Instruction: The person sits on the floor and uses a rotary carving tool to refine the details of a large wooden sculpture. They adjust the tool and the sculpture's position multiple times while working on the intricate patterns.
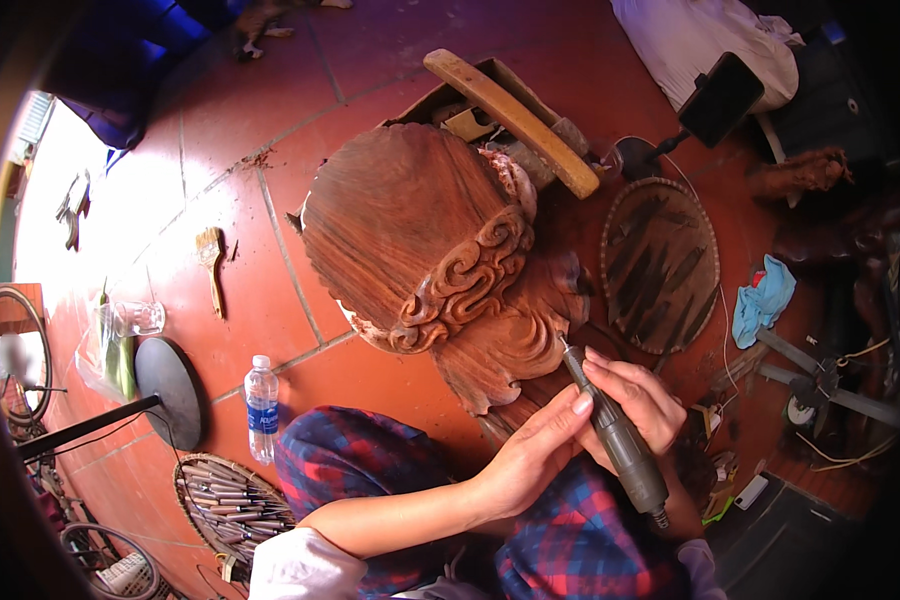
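Note:
A dark grey rotary carving tool (625, 455) slants across my lap, its thin tip pointing up and left. My right hand (645, 400) wraps round it from the right side. From the left, my left hand (538, 455) closes on the same tool, thumb pressed near its front end. The tip meets or nearly meets the lower part of a reddish-brown wood carving (405, 220), where leaf-like folds spread out. Above those folds the carving has a broad grooved dome with a band of curling scrolls. Whether the tip touches the wood I cannot tell.
Beyond the carving stands a wooden box (495, 70) with a thick bar across it. Right of it lie a round woven tray (660, 265) of dark strips and a blue cloth (763, 300). On the left are a brush (210, 270), a water bottle (261, 410) and a basket of tools (232, 505).

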Demonstrator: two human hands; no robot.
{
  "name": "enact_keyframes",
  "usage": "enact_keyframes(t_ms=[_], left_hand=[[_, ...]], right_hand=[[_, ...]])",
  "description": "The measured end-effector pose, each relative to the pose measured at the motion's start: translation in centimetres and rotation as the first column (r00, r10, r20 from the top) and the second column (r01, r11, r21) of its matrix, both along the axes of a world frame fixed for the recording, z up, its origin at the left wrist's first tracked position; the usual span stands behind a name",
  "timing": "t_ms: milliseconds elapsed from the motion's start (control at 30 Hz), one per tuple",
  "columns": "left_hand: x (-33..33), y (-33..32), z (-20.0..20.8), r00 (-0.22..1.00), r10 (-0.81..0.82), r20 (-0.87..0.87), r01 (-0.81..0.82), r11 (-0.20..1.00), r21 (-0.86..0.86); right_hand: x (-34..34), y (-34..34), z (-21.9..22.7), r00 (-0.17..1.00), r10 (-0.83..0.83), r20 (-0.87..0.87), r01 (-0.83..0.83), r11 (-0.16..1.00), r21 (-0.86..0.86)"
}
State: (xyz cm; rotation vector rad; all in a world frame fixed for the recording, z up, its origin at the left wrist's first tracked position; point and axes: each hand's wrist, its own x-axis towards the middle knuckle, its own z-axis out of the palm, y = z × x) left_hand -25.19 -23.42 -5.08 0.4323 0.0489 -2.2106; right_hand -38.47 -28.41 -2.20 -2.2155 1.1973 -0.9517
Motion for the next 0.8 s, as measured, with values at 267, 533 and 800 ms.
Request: enact_keyframes(t_ms=[267, 533, 800], left_hand=[[0.5, 1.2, 0.0, 0.998, 0.056, 0.010, -0.057, 0.993, 0.099], [0.8, 0.9, 0.7, 0.998, 0.062, 0.018, -0.064, 0.988, 0.142], [0.1, 0.2, 0.1, 0.997, 0.081, 0.012, -0.082, 0.991, 0.102]], right_hand=[[0.8, 1.5, -0.8, 0.997, 0.055, -0.047, -0.051, 0.996, 0.070], [0.9, 1.7, -0.9, 0.997, 0.047, -0.065, -0.041, 0.995, 0.088], [0.7, 0.8, -1.3, 0.998, 0.023, -0.066, -0.019, 0.998, 0.057]])
